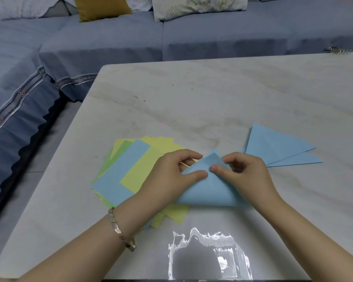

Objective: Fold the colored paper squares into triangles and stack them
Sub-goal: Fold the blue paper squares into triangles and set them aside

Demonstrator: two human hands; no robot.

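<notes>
Table (212,94): hands (169,176) (247,176), blue sheet (208,188) near front edge

No writing, label, brand, number or sign can be read. The paper squares (114,180) at 8 o'clock, the blue sheet (208,188) at centre and the folded triangles (273,147) at 3 o'clock show plain colour. Any marking on the bracelet (118,228) at 7 o'clock is too small to tell.
</notes>
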